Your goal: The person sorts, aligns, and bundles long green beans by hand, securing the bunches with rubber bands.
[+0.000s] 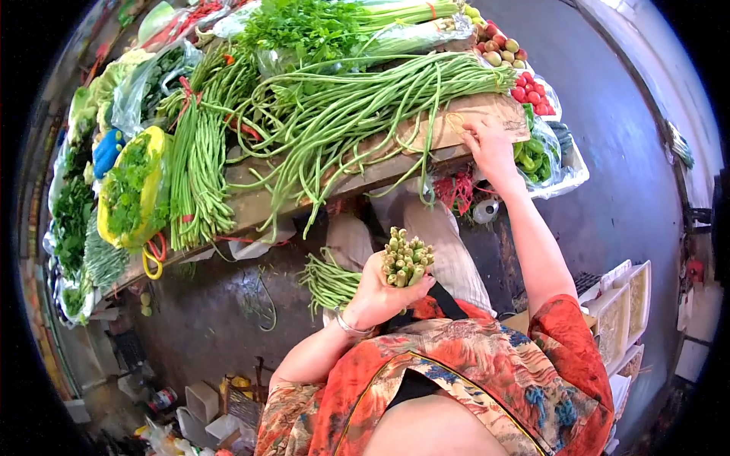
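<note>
My left hand (pixel 380 295) is wrapped round a bundle of long beans (pixel 407 260) in front of my chest, cut stem ends facing up. Green lengths of long beans (pixel 332 283) show beyond that wrist, apparently the lower part of this bundle. Over at the stall's front edge, my right hand (pixel 489 147) reaches to a wooden board (pixel 498 110). Its fingertips pinch at a thin yellowish rubber band (pixel 455 120) lying there. A large loose pile of long beans (pixel 388 95) spreads just left of that hand, several ends drooping over the edge.
Tied long beans (pixel 199 171), a yellow-rimmed bag of greens (pixel 135 186) and leafy herbs (pixel 304 30) cover the stall's left and back. Tomatoes (pixel 532 93) and bagged green peppers (pixel 536 156) sit at the right end. White containers (pixel 622 311) stand on my right.
</note>
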Motion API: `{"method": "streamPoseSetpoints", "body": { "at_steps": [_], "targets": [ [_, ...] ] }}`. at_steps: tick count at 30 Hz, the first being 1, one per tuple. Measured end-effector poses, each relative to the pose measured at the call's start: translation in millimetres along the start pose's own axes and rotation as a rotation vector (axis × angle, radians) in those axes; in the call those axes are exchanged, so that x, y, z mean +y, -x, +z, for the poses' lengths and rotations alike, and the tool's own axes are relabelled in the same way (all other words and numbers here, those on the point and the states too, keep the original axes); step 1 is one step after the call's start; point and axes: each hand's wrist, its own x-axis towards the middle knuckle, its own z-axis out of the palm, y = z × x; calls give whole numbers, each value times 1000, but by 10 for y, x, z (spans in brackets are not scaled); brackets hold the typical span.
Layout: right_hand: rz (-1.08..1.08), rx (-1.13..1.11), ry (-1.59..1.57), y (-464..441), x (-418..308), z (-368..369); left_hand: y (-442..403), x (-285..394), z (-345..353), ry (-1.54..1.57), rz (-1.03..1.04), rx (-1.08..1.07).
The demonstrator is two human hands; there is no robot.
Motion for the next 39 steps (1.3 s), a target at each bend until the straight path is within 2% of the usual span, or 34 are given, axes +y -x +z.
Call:
{"method": "streamPoseSetpoints", "body": {
  "at_steps": [6, 9, 11, 14, 15, 16, 18, 24, 29, 34, 37, 39],
  "targets": [
    [13, 12, 139, -35, 11, 139, -164, -55, -176, -41, 7, -67],
    [-53, 67, 178, -42, -5, 104, -223, -41, -213, 88, -20, -49],
    [135, -65, -172, -51, -167, -147, -233, -6, -254, 115, -53, -51],
    [269, -108, -334, 94, -529, -442, -263, 22, -336, 160, -111, -44],
    [201, -113, -381, 183, -563, -443, -297, -29, -395, 177, -102, -104],
    [373, -230, -594, 295, -631, -477, -322, -49, -432, 196, -96, -164],
    [519, -282, -848, 474, -798, -517, -370, -58, -455, 218, -37, -210],
    [639, -419, -1135, 875, -1192, -528, -409, -12, -445, 353, -170, -272],
    [797, -405, -1369, 1100, -1343, -613, -397, -89, -382, 328, -220, -290],
    [772, -337, -1567, 1309, -1331, -744, -319, -121, -216, 230, -145, -304],
    [546, -269, -1815, 1336, -1281, -848, -255, -109, -87, 141, -129, -329],
    [584, -326, -1842, 1387, -1254, -971, -201, -177, -17, 123, -116, -348]
  ]
}}
